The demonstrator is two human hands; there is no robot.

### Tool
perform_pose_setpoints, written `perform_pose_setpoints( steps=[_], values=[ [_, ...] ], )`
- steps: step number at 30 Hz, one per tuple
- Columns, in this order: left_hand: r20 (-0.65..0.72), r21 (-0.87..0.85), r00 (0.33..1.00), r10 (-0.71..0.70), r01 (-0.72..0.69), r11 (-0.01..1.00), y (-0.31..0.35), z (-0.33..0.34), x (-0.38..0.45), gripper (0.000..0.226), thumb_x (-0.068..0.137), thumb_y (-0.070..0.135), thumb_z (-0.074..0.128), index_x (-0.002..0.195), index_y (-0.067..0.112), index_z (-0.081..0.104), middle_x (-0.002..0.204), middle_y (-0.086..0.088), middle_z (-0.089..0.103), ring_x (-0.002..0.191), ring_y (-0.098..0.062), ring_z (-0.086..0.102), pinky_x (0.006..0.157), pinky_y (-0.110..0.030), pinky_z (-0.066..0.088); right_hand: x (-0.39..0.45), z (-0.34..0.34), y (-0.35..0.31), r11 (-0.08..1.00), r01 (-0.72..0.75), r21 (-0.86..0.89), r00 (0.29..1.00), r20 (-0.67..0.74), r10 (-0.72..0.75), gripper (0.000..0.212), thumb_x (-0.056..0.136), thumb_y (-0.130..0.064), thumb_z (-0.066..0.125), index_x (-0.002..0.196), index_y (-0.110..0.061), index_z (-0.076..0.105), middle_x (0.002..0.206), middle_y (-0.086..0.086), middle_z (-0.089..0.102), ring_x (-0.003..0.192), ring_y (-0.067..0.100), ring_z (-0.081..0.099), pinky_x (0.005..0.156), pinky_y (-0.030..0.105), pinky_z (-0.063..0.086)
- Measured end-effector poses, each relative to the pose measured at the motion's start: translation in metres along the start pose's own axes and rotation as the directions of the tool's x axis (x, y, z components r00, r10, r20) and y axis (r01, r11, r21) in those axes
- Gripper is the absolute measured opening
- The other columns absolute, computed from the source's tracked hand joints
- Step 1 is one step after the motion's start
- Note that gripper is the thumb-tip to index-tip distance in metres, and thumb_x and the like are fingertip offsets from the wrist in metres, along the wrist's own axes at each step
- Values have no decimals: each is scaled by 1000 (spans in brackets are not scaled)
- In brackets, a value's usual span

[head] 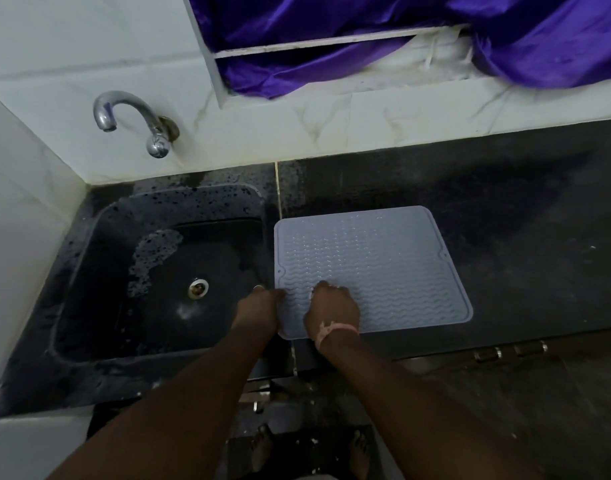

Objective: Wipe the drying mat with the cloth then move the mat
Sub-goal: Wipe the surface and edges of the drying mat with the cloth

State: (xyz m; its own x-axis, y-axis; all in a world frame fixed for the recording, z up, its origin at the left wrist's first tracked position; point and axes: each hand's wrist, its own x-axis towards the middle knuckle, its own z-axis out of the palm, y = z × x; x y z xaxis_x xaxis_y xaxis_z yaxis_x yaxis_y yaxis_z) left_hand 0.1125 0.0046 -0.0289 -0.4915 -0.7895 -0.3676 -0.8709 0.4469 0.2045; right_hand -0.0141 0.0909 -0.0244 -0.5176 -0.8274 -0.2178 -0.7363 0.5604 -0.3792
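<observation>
The pale blue-grey drying mat (383, 258), ribbed with wavy lines, lies flat on the black counter just right of the sink. My left hand (259, 311) is at the mat's near left edge, with the thumb on top of the rim and the fingers closed on it. My right hand (332, 311) presses down on the mat's near left part with curled fingers. A small pale bit of the cloth (311, 295) pokes out at the hand's left side; the rest is hidden under the palm. A pinkish thread band circles my right wrist.
The black sink (89, 271) holds foam and a metal drain (197, 288). A chrome tap (131, 116) sticks out of the white tiled wall. Bare black counter (522, 237) stretches right of the mat. Purple fabric (366, 39) hangs above. Below the counter edge are cabinet hinges (510, 351) and my feet.
</observation>
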Motion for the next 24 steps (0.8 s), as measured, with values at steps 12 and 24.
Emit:
perform_pose_setpoints(
  steps=[12, 24],
  values=[
    [52, -114, 984, 172, -165, 980, -23, -12, 8, 36, 85, 23, 64, 121, 25, 65, 116, -8, 58, 108, -30, 64, 95, -33, 50, 8, 3, -13, 885, -14, 466, 991, 123, -49, 3, 78, -18, 67, 78, -15, 65, 81, 4, 70, 80, 27, 67, 73, 35, 56],
    [-11, -42, 990, 142, -143, 989, 20, 1, 18, 69, 82, 17, 73, 145, 25, 46, 148, -4, 38, 129, -29, 41, 103, -43, 47, 32, -88, 173, 840, -527, 126, 798, -266, 541, 29, 98, -27, 49, 116, -9, 64, 118, 20, 67, 108, 40, 65, 91, 44, 52]
  ],
)
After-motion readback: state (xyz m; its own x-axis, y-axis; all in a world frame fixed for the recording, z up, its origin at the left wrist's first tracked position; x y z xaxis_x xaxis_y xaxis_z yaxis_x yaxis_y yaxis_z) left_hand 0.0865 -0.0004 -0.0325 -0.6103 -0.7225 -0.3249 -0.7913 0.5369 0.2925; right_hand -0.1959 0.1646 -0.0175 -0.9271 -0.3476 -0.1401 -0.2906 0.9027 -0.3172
